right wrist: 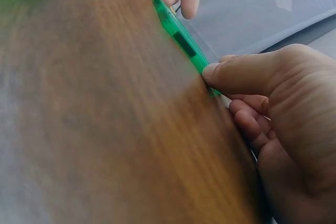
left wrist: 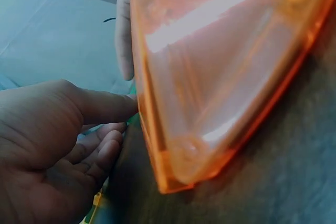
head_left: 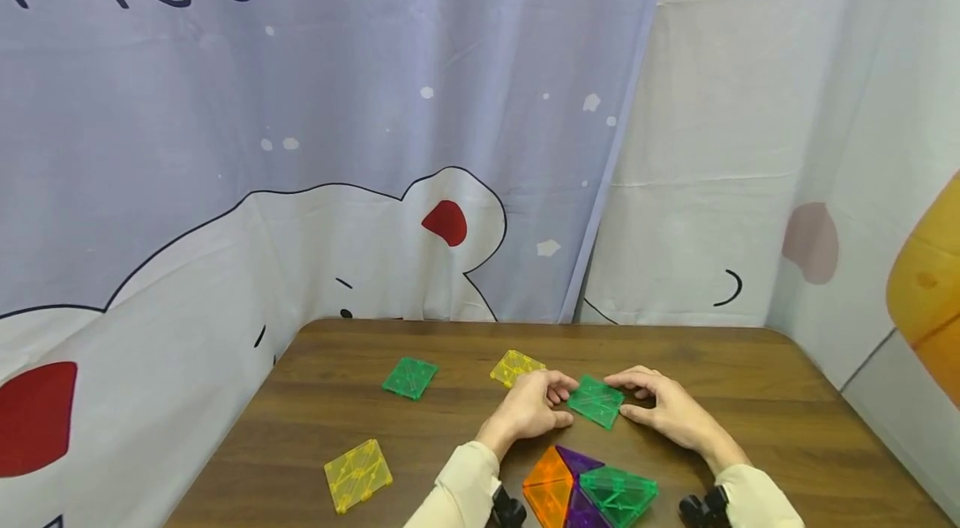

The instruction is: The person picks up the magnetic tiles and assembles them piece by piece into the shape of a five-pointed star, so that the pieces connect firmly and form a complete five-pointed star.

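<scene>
A translucent green square magnetic tile (head_left: pixel 596 401) lies on the table between both hands. My left hand (head_left: pixel 527 405) holds it around its left corner. On the opposite side, my right hand (head_left: pixel 670 410) grips the right corner between thumb and fingers. Seen edge-on in the right wrist view, the green tile (right wrist: pixel 181 40) meets the right thumb (right wrist: pixel 241 74). Nearer the body stands a joined build with orange (head_left: pixel 548 488), purple (head_left: pixel 581 503) and green (head_left: pixel 618 495) faces. Its orange side (left wrist: pixel 210 77) partly blocks the left hand (left wrist: pixel 52 140) in the left wrist view.
A yellow square tile (head_left: pixel 514 366) lies just behind the left hand. Farther left are another green tile (head_left: pixel 410 378) and another yellow tile (head_left: pixel 358 475). The wooden table (head_left: pixel 300 420) reaches back to printed curtains (head_left: pixel 337 253).
</scene>
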Demonstrator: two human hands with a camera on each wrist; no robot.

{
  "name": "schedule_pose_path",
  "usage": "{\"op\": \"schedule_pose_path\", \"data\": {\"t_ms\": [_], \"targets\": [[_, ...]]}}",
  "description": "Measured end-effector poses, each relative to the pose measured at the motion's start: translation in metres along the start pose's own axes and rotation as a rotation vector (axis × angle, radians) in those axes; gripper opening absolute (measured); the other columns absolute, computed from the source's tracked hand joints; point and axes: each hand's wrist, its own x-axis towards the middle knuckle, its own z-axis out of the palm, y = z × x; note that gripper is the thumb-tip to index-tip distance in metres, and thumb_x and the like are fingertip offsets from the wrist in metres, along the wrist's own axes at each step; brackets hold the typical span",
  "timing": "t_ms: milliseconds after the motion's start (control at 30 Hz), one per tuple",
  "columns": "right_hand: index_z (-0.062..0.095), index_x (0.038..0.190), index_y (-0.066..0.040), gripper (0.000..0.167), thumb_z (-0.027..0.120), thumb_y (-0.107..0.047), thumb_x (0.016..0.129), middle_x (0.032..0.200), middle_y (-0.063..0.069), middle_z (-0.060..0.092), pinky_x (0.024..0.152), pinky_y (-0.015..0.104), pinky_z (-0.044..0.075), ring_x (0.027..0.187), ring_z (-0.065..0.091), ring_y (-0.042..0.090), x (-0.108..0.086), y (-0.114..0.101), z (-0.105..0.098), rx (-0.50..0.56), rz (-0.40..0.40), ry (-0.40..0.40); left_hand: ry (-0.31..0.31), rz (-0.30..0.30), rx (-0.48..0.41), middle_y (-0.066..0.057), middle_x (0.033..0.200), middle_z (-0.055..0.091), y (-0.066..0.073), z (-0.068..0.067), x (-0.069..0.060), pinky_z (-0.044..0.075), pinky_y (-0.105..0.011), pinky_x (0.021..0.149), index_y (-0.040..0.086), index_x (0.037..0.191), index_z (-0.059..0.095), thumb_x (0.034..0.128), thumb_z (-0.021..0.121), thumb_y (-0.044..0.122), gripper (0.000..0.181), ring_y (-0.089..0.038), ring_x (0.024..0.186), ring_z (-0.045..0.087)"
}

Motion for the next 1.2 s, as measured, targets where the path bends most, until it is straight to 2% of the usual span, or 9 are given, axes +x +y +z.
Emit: {"op": "schedule_pose_path", "data": {"t_ms": [33,100,167,267,367,567,733,1000,1200], "targets": [[0.077,0.139,-0.014,0.040,0.084,-0.010,0.100,0.133,0.001,0.075,0.093,0.030,0.057,0.115,0.068,0.022,0.000,-0.001,0.000,0.008,0.000,0.004,0.007,0.011,0.004,0.002,0.098,0.072,-0.001,0.000,0.000,0.056,-0.021,0.081,0.006,0.122,0.081,0.0853,0.095,0.001,0.039,-0.007,0.085,0.064],[0.078,0.137,-0.014,0.038,0.084,-0.009,0.100,0.130,0.001,0.076,0.093,0.030,0.057,0.113,0.068,0.022,0.000,0.000,0.001,0.012,0.001,0.012,0.036,0.069,0.067,0.005,0.094,0.071,-0.016,0.007,0.004,0.056,-0.021,0.078,0.007,0.121,0.082,0.0852,0.096,0.006,0.038,-0.006,0.083,0.063],[0.080,0.133,-0.016,0.035,0.084,-0.010,0.100,0.129,0.001,0.077,0.093,0.030,0.057,0.112,0.068,0.022,0.000,0.000,0.003,0.014,0.008,0.014,0.052,0.087,0.066,0.005,0.091,0.070,-0.017,0.008,0.003,0.057,-0.022,0.075,0.006,0.119,0.083,0.0848,0.096,0.006,0.037,-0.005,0.079,0.062],[0.081,0.128,-0.019,0.029,0.084,-0.013,0.100,0.127,-0.001,0.077,0.094,0.030,0.057,0.112,0.069,0.021,0.000,-0.001,0.005,0.025,0.022,0.001,0.067,0.072,0.072,0.004,0.086,0.071,-0.015,0.009,0.002,0.056,-0.020,0.071,0.007,0.116,0.085,0.0845,0.096,0.006,0.033,-0.001,0.074,0.061],[0.082,0.125,-0.019,0.025,0.084,-0.013,0.101,0.126,0.000,0.077,0.093,0.029,0.057,0.110,0.069,0.020,-0.001,0.000,0.005,0.063,0.031,-0.003,0.058,0.014,0.022,0.001,0.084,0.072,0.000,0.004,-0.003,0.055,-0.018,0.069,0.005,0.111,0.086,0.0840,0.096,0.002,0.029,0.002,0.070,0.059],[0.081,0.127,-0.004,0.025,0.079,-0.005,0.102,0.128,0.018,0.074,0.091,0.026,0.062,0.108,0.073,0.019,-0.002,0.004,0.002,0.242,0.035,-0.017,0.073,-0.017,0.038,0.001,0.084,0.074,0.003,0.006,-0.005,0.055,-0.017,0.068,0.009,0.107,0.087,0.0845,0.097,0.003,0.025,0.004,0.069,0.059],[0.078,0.131,0.003,0.028,0.078,-0.005,0.104,0.135,0.026,0.070,0.098,0.026,0.062,0.120,0.072,0.015,-0.003,0.005,-0.001,0.411,0.155,-0.021,0.089,0.004,0.069,0.001,0.085,0.075,0.002,0.007,-0.004,0.055,-0.016,0.069,0.010,0.110,0.087,0.0850,0.096,0.003,0.027,0.005,0.070,0.060],[0.076,0.128,0.009,0.029,0.079,-0.004,0.103,0.131,0.034,0.071,0.090,0.027,0.064,0.107,0.077,0.014,-0.003,0.006,-0.002,0.475,0.196,-0.036,0.109,0.000,0.062,0.001,0.086,0.075,0.001,0.009,-0.005,0.054,-0.017,0.069,0.011,0.108,0.088,0.0841,0.096,0.001,0.027,-0.001,0.073,0.064],[0.072,0.133,0.012,0.035,0.079,-0.004,0.102,0.131,0.034,0.072,0.089,0.027,0.064,0.104,0.078,0.012,-0.004,0.006,-0.004,0.498,0.228,-0.038,0.109,-0.023,-0.017,0.002,0.090,0.079,0.002,0.010,-0.004,0.057,-0.019,0.075,0.012,0.108,0.089,0.0881,0.093,0.002,0.023,0.001,0.077,0.066]]}}
